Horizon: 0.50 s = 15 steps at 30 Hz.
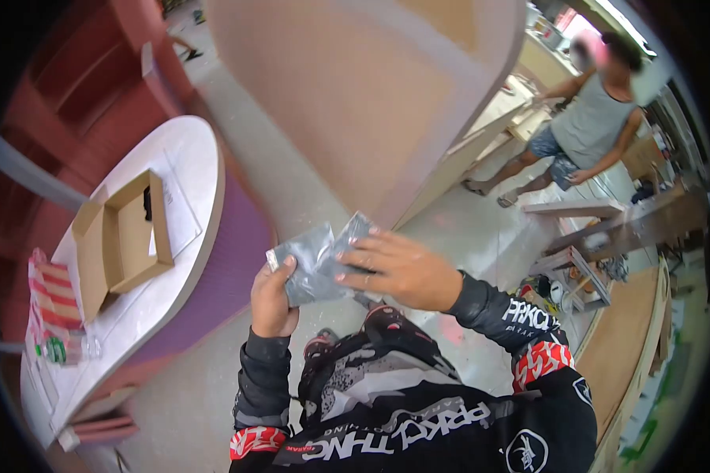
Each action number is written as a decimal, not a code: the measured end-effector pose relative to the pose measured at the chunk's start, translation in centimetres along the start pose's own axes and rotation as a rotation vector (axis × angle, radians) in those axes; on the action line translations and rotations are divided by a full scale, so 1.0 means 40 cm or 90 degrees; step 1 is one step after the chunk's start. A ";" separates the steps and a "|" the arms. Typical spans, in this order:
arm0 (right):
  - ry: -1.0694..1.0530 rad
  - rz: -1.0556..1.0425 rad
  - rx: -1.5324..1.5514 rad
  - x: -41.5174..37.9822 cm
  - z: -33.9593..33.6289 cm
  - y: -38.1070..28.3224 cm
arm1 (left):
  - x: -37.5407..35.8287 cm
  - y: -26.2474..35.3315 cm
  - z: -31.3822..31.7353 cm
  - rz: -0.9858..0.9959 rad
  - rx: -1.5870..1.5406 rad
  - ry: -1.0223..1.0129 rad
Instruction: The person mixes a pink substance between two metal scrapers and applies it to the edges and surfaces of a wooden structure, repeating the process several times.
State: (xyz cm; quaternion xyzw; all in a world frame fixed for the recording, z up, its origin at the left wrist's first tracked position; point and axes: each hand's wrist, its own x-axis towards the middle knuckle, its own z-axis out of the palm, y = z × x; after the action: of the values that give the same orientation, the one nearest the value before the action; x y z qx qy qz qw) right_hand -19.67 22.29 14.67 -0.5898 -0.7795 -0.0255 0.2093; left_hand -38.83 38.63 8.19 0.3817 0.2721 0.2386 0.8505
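A grey, shiny sheet or packet (314, 276) is held in front of my body, above my legs. My left hand (274, 298) grips its left edge, with the thumb on top. My right hand (398, 272) lies over its right part with the fingers stretched and slightly apart. Next to the right fingertips a darker grey piece (357, 230) sticks up; whether it is part of the same packet I cannot tell. The right thumb is hidden.
On the left, a curved white table (205, 158) holds an open cardboard box (138, 232), a red-striped bag (54, 292) and a clear bottle (59, 349). A large curved panel (331, 87) stands ahead. Another person (592, 118) stands at upper right, near wooden frames (576, 276).
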 end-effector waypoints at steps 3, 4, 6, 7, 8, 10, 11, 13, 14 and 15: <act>-0.041 0.031 -0.043 -0.037 -0.014 -0.063 | 0.002 -0.020 0.004 -0.008 0.093 -0.054; -0.027 0.047 -0.019 -0.047 -0.021 -0.085 | -0.009 -0.016 0.015 -0.047 0.054 -0.066; -0.010 0.077 -0.043 -0.058 -0.012 -0.125 | -0.008 -0.033 0.012 -0.052 0.038 -0.078; -0.043 0.114 -0.039 -0.070 0.005 -0.136 | -0.009 -0.042 0.006 -0.061 0.030 -0.072; -0.076 0.147 -0.033 -0.076 0.012 -0.144 | -0.012 -0.048 -0.001 -0.055 0.024 -0.083; -0.058 0.147 -0.018 -0.062 -0.010 -0.169 | -0.017 -0.059 -0.008 -0.198 -0.123 -0.094; 0.026 0.165 0.019 -0.050 -0.008 -0.183 | -0.022 -0.063 -0.011 -0.244 -0.177 -0.118; 0.106 0.180 0.057 -0.048 0.028 -0.212 | -0.034 -0.074 -0.017 -0.291 -0.273 -0.148; 0.134 0.196 0.098 -0.060 0.072 -0.204 | -0.035 -0.073 -0.016 -0.335 -0.364 -0.179; 0.163 0.212 0.140 -0.068 0.104 -0.199 | -0.043 -0.045 0.002 -0.316 -0.304 -0.163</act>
State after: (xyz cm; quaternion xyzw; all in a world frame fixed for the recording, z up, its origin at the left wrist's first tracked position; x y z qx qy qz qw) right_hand -27.73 18.59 11.56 -0.6758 -0.6367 0.0195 0.3708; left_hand -39.67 36.46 7.30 0.1212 0.1842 0.0320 0.9749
